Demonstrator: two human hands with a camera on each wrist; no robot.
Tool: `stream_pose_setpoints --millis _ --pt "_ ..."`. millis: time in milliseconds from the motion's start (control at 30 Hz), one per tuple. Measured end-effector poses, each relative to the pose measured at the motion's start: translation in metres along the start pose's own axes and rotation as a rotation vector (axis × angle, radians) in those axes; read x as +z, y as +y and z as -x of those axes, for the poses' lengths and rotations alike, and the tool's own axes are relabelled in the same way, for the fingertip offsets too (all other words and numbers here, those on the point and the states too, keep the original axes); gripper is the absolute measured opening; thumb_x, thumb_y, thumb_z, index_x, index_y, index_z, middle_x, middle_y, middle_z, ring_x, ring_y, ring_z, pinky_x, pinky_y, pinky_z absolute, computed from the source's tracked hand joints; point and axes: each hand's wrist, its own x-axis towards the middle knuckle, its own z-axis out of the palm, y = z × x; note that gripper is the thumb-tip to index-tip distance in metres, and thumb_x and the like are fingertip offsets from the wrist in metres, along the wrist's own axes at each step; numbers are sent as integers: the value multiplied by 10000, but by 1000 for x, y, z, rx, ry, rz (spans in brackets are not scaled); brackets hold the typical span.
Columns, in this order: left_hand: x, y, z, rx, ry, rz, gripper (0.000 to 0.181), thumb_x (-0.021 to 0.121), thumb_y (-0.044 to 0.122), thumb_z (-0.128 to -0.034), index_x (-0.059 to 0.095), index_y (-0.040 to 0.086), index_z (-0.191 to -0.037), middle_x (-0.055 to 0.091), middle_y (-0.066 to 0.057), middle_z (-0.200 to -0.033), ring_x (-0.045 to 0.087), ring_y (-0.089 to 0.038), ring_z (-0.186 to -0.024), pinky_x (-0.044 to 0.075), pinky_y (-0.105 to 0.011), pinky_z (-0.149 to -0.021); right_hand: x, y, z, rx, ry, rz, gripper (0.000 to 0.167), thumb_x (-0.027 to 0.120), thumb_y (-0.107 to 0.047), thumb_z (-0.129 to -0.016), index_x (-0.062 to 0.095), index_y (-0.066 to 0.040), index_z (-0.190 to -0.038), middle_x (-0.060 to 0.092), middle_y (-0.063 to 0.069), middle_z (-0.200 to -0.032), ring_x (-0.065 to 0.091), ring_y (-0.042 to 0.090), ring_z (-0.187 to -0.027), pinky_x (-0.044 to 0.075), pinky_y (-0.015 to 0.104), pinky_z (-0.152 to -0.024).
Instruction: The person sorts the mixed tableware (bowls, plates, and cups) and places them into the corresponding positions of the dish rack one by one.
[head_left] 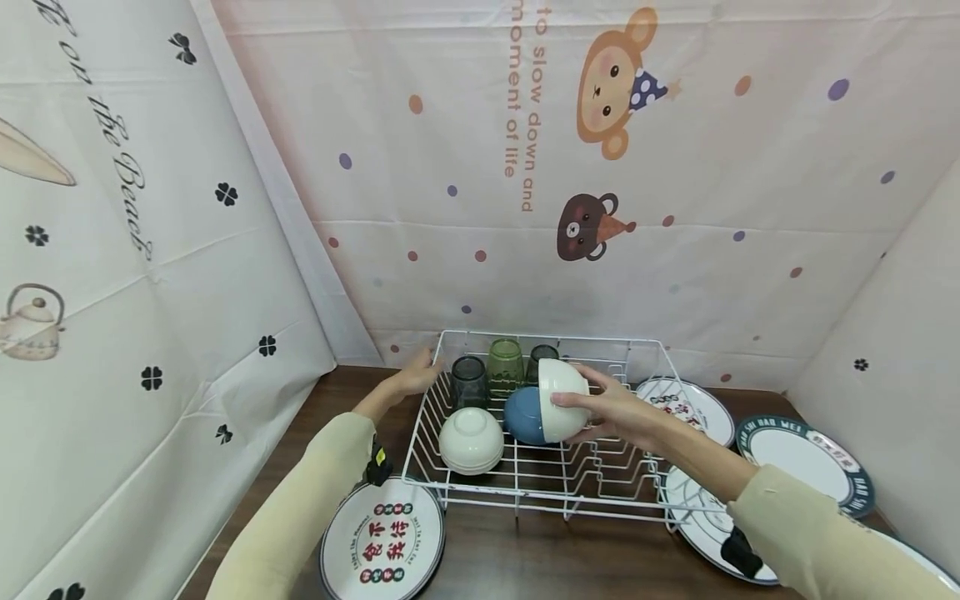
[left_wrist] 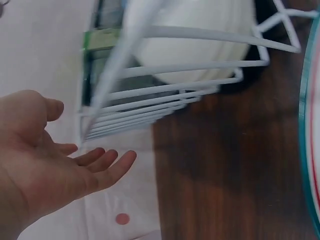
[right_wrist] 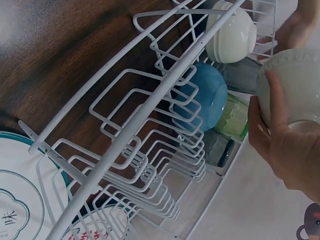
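My right hand (head_left: 611,410) grips a white bowl (head_left: 561,400), turned on its side above the wire dish rack (head_left: 517,492). Raised lettering shows along the rim of this bowl (right_wrist: 295,85) in the right wrist view. Just under it, a blue bowl (head_left: 523,417) sits upside down in the rack. To its left are stacked white bowls (head_left: 471,437), also inverted. My left hand (head_left: 418,372) is at the rack's back left corner. In the left wrist view its fingers (left_wrist: 117,172) are spread loosely beside the white wires; whether they touch is unclear.
Behind the bowls stand dark glasses (head_left: 469,382) and a green glass (head_left: 506,363). A plate stack (head_left: 382,542) lies at the front left. More plates, one with a green rim (head_left: 806,458), lie right of the rack. A printed cloth (head_left: 480,167) hangs behind.
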Motion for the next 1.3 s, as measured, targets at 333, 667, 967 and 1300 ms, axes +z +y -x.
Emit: stream_pose_setpoints --millis 333,667,967,1300 --pt "24 -21 2 131 -23 -114 648 299 -24 -1012 -50 -182 -1535 138 -470 -1571 207 -574 -1477 208 -634 -1221 10 6 -2 6 93 210 935 839 -251 -843 308 -137 -1604 366 348 -1496 687 365 -1066 618 517 -797" --pt "30 -26 4 68 82 -181 602 314 34 -1025 84 -155 -1548 609 -341 -1068 582 -357 -795 481 -482 -791 20 9 -7 8 116 349 946 902 -249 -758 409 -118 -1555 442 347 -1424 703 319 -955 630 474 -679" --pt "28 -30 5 67 146 -157 593 311 34 -1012 126 -171 -1537 557 -232 -919 513 -311 -728 463 -467 -767 26 12 -21 -229 88 832 989 940 -401 -634 523 -78 -1471 661 222 -1245 676 352 -1029 613 383 -672" --pt "32 -28 4 64 108 -108 608 293 44 -1025 70 -163 -1551 546 -454 -1237 494 -267 -655 471 -474 -777 34 20 -24 -315 -15 1045 933 961 -397 -597 586 -71 -1386 728 146 -1094 691 294 -948 581 390 -737"
